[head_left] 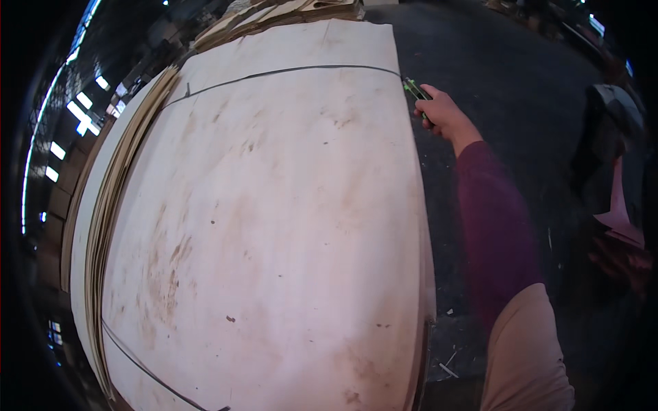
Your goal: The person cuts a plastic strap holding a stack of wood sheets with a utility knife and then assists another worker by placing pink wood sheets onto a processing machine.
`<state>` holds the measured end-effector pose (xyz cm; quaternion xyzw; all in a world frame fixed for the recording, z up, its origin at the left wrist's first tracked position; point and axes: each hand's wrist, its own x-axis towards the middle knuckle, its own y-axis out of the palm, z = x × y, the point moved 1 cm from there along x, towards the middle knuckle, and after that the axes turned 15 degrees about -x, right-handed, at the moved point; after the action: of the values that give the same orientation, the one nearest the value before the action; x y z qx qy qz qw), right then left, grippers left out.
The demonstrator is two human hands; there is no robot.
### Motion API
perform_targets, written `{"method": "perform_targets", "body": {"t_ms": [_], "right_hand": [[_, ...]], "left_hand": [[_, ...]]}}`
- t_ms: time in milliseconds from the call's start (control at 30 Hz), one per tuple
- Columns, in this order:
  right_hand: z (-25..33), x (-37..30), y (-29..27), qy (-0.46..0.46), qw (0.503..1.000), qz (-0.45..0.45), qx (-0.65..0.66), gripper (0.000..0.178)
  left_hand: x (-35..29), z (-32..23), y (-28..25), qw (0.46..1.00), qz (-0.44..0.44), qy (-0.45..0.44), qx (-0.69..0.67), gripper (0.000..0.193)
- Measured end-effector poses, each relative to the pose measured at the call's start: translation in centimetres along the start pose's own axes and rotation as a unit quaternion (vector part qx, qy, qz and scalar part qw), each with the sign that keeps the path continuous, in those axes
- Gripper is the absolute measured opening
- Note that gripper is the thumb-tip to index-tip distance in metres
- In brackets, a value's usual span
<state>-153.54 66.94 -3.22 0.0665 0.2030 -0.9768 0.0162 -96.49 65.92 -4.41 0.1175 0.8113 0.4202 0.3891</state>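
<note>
My right hand (441,111) reaches out past the far right edge of a big stack of pale wood veneer sheets (288,205). Its fingers are closed around a green and black utility knife (417,92), whose tip points up and left. The knife's front end is close to a dark strap (295,69) that runs across the far part of the stack and bends over its right edge; whether they touch I cannot tell. At the lower left, a second dark strap (147,370) slants over the sheets, with an end lying on top. My left hand is out of view.
Another bundle of veneer sheets (127,185) stands along the left side. Beyond the far edge lies a further pile of rough-edged sheets (274,17). Dark floor (493,75) with small scraps (449,370) runs along the right. Blurred pinkish and dark objects (619,205) are at far right.
</note>
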Motion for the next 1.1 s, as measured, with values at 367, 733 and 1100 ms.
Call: {"method": "perform_targets", "body": {"t_ms": [367, 733, 1100], "right_hand": [[-0.8, -8.2, -4.9, -0.057, 0.994, -0.077, 0.061, 0.055], [10.9, -20.4, -1.5, -0.395, 0.897, -0.183, 0.077, 0.05], [-3.4, -23.4, 16.2, -0.082, 0.978, 0.165, 0.095, 0.046]], "left_hand": [[1.1, -0.2, -0.2, 0.989, -0.06, -0.135, -0.031, 0.031], [6.5, -0.6, -5.3, 0.997, 0.0, 0.03, 0.067, 0.024], [7.7, 0.0, -7.0, 0.762, 0.275, 0.005, 0.587, 0.054]]}}
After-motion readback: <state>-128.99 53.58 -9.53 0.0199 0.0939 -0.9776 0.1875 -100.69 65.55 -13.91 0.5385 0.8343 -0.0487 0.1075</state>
